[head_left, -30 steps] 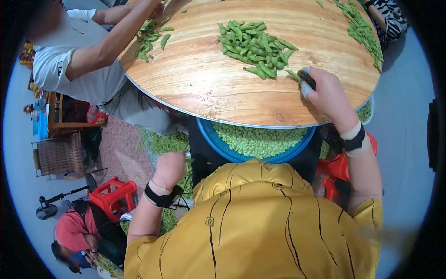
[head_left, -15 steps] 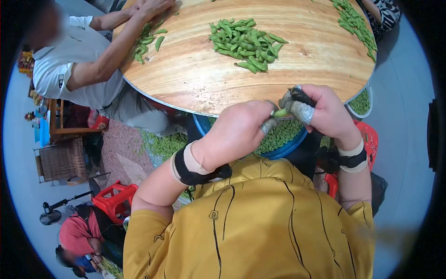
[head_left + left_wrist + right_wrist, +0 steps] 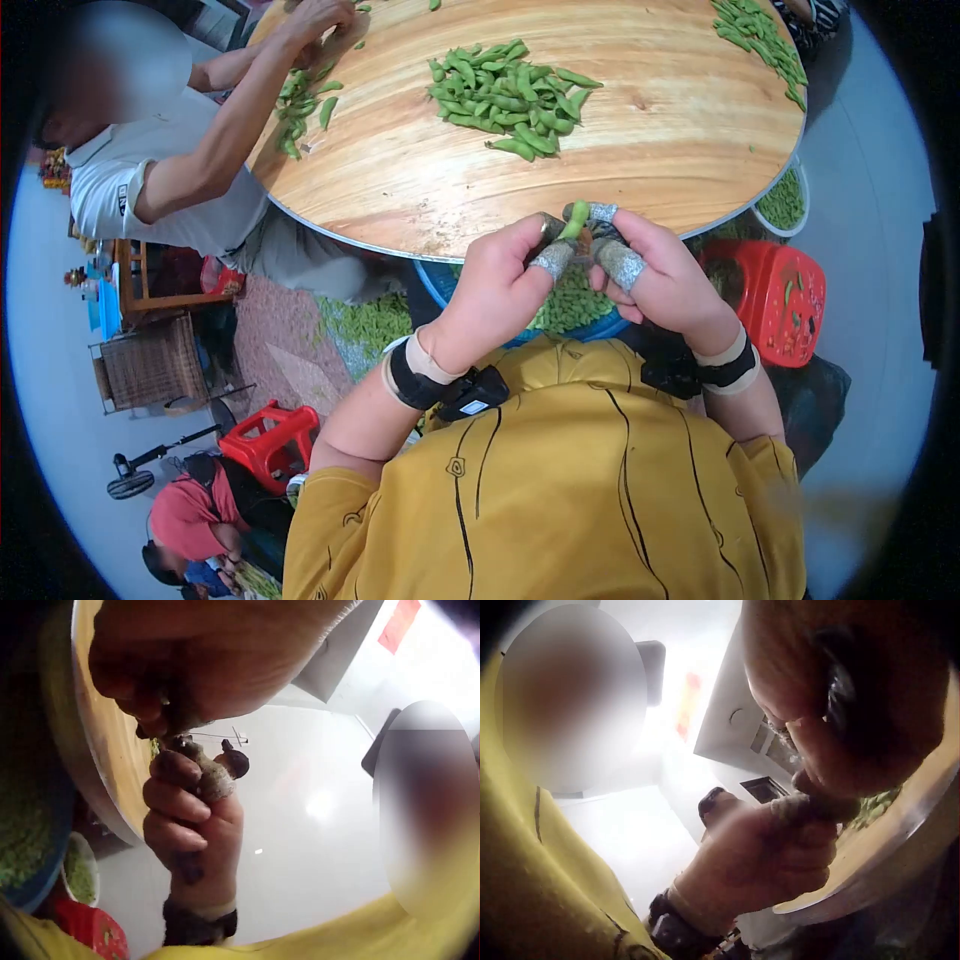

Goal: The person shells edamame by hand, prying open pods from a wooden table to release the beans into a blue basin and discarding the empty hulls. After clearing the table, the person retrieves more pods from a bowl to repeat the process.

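Observation:
In the head view, my left hand pinches a green edamame pod between thumb and finger, just over the table's near edge. My right hand meets it from the other side, its curled, grey-taped fingers closed at the same pod. Tape also wraps the left thumb. Below both hands sits a blue basin of shelled green beans, partly covered by them. A heap of edamame pods lies on the round wooden table. The wrist views show the fingertips meeting, with the pod mostly hidden.
Across to the left, a person in a pale shirt works over a smaller pile of pods. More pods line the table's right edge. A red stool and a white tub of green beans stand at right.
My left hand has come up from beside the body to meet the right at the table edge. The right hand has drawn a pod back from near the heap, and the pod now points upward.

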